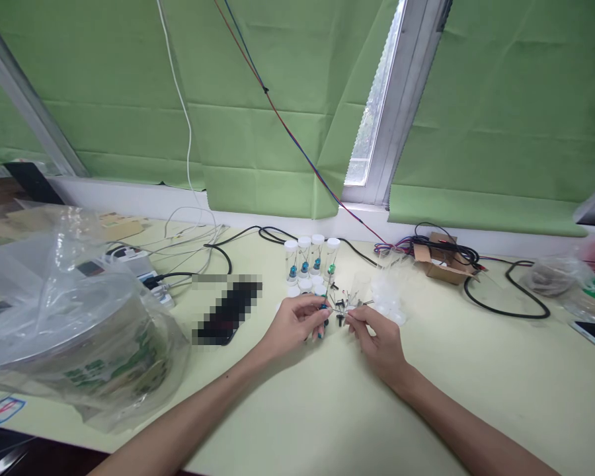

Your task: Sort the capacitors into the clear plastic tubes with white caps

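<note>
Small black parts with thin wire leads [340,320] lie loosely grouped on the pale yellow counter [297,410], just below and right of the middle of the frame, between the two hands. The left hand [300,320] comes in from the lower left, its fingers curled and its thumb drawn close to the fingertips; bits of blue show at those tips, but what it grips is too small to tell. The right hand [377,337], from the lower right, has thumb and forefinger brought nearly together beside the parts; whether something thin is caught between them, I cannot tell.

Just beyond the left hand, four clear vials [304,252] with white caps stand upright in a row, three with blue contents and the rightmost with green. More white caps show in front of them, partly hidden by the hand. Clear plastic pieces [389,301] are clustered near the right hand. Left of centre lies a flat dark object [231,314], blurred into blocks. A large bagged tub [104,337] fills the lower left, and an open cardboard box [441,268] with black cable sits right of centre.
</note>
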Tool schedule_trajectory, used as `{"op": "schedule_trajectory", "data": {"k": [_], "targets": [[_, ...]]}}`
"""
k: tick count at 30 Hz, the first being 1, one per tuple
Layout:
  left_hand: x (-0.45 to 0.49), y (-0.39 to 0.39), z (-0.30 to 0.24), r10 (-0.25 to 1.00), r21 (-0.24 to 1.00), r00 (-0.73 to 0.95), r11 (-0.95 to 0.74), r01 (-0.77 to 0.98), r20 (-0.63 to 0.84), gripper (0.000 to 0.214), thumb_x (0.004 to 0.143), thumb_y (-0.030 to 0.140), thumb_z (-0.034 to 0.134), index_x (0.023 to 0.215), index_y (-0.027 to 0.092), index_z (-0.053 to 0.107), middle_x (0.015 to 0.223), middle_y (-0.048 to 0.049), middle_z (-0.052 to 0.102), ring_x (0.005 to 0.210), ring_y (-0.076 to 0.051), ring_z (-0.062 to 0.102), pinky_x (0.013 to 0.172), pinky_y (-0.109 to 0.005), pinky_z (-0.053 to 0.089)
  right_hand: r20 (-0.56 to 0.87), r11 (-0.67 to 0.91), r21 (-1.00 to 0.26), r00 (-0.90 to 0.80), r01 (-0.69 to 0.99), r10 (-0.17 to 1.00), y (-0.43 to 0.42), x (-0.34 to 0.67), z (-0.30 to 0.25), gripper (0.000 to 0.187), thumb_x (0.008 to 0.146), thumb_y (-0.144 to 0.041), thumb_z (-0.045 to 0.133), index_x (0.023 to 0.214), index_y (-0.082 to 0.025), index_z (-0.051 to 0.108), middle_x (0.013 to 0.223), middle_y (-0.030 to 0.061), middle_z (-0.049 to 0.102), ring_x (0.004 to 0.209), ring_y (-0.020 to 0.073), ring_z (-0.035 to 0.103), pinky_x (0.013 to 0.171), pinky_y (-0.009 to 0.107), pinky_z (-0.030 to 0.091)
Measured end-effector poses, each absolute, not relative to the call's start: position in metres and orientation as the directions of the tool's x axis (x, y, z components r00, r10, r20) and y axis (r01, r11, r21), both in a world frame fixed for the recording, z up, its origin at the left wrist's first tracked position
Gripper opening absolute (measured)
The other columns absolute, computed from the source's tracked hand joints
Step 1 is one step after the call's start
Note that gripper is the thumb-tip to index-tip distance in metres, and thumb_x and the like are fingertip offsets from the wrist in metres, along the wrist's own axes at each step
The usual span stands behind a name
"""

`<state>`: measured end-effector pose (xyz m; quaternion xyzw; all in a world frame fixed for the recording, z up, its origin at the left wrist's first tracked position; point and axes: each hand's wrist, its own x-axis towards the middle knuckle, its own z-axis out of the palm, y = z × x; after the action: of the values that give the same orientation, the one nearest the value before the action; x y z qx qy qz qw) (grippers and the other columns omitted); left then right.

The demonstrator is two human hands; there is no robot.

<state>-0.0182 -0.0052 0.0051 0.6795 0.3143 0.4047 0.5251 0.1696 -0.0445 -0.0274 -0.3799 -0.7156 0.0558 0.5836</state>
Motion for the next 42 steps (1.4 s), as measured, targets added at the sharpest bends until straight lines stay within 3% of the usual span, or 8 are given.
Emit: {"op": "schedule_trajectory", "data": {"k": [5, 13, 20, 26, 33, 37, 42], "targets": [[-0.018, -0.006, 0.008, 0.838, 0.948, 0.474, -0.318, 0.019, 0.272, 0.026, 0.083, 0.040, 0.066, 0.087, 0.014, 0.068, 0.066, -0.0014, 0.060, 0.051, -0.010, 0.052, 0.050, -0.024, 0.043, 0.709, 0.636, -0.644, 0.019, 0.426, 0.705, -0.047, 0.168, -0.027, 0.013, 0.093, -0.020, 0.053, 0.084, -0.020, 0.061, 0.065, -0.0005, 0.060, 0.053, 0.0125, 0.056, 0.049, 0.024, 0.048], [-0.019, -0.007, 0.008, 0.784, 0.874, 0.486, -0.479, 0.080, 0.386, 0.019, 0.088, 0.032, 0.061, 0.088, 0.016, 0.071, 0.087, -0.0062, 0.061, 0.065, -0.013, 0.057, 0.059, -0.024, 0.048, 0.502, 0.485, -0.856, 0.063, 0.180, 0.863, -0.051, 0.162, -0.027, 0.021, 0.095, -0.031, 0.053, 0.079, -0.019, 0.058, 0.063, -0.0013, 0.060, 0.051, 0.0103, 0.053, 0.048, 0.022, 0.045], [-0.021, -0.008, 0.007, 0.740, 0.789, 0.481, -0.596, 0.147, 0.470, 0.015, 0.089, 0.024, 0.059, 0.092, 0.017, 0.072, 0.090, -0.0081, 0.066, 0.081, -0.017, 0.061, 0.068, -0.026, 0.048, 0.311, 0.313, -0.949, 0.075, -0.025, 0.948, -0.051, 0.157, -0.020, 0.034, 0.090, -0.044, 0.060, 0.070, -0.018, 0.052, 0.054, -0.0041, 0.053, 0.039, 0.0072, 0.046, 0.037, 0.019, 0.036], [-0.022, -0.009, 0.010, 0.700, 0.727, 0.484, -0.664, 0.172, 0.525, 0.015, 0.089, 0.021, 0.059, 0.086, 0.016, 0.072, 0.088, -0.0081, 0.067, 0.079, -0.016, 0.060, 0.071, -0.027, 0.046, 0.158, 0.163, -0.970, 0.039, -0.181, 0.987, -0.051, 0.156, -0.019, 0.039, 0.085, -0.048, 0.065, 0.065, -0.018, 0.049, 0.047, -0.0058, 0.050, 0.030, 0.0043, 0.039, 0.030, 0.016, 0.027], [-0.019, -0.012, 0.012, 0.738, 0.778, 0.477, -0.607, 0.159, 0.478, 0.016, 0.089, 0.022, 0.059, 0.079, 0.015, 0.070, 0.085, -0.0071, 0.064, 0.077, -0.015, 0.058, 0.062, -0.024, 0.044, 0.146, 0.148, -0.960, 0.026, -0.239, 0.989, -0.050, 0.155, -0.021, 0.038, 0.084, -0.046, 0.068, 0.065, -0.018, 0.050, 0.048, -0.0055, 0.051, 0.031, 0.0046, 0.040, 0.029, 0.016, 0.028], [-0.019, -0.013, 0.014, 0.766, 0.828, 0.480, -0.545, 0.134, 0.427, 0.019, 0.089, 0.023, 0.058, 0.074, 0.015, 0.068, 0.082, -0.0057, 0.061, 0.077, -0.015, 0.057, 0.063, -0.023, 0.044, 0.203, 0.204, -0.956, 0.025, -0.213, 0.979, -0.048, 0.156, -0.023, 0.035, 0.087, -0.043, 0.065, 0.068, -0.017, 0.053, 0.052, -0.0040, 0.054, 0.036, 0.0059, 0.044, 0.032, 0.017, 0.034], [-0.018, -0.011, 0.012, 0.790, 0.873, 0.471, -0.480, 0.080, 0.391, 0.022, 0.089, 0.027, 0.058, 0.072, 0.015, 0.066, 0.076, -0.0033, 0.056, 0.070, -0.014, 0.054, 0.061, -0.023, 0.043, 0.306, 0.313, -0.941, 0.074, -0.131, 0.949, -0.049, 0.156, -0.022, 0.020, 0.087, -0.036, 0.066, 0.090, -0.017, 0.062, 0.065, -0.0008, 0.062, 0.048, 0.0093, 0.054, 0.043, 0.021, 0.044]]}}
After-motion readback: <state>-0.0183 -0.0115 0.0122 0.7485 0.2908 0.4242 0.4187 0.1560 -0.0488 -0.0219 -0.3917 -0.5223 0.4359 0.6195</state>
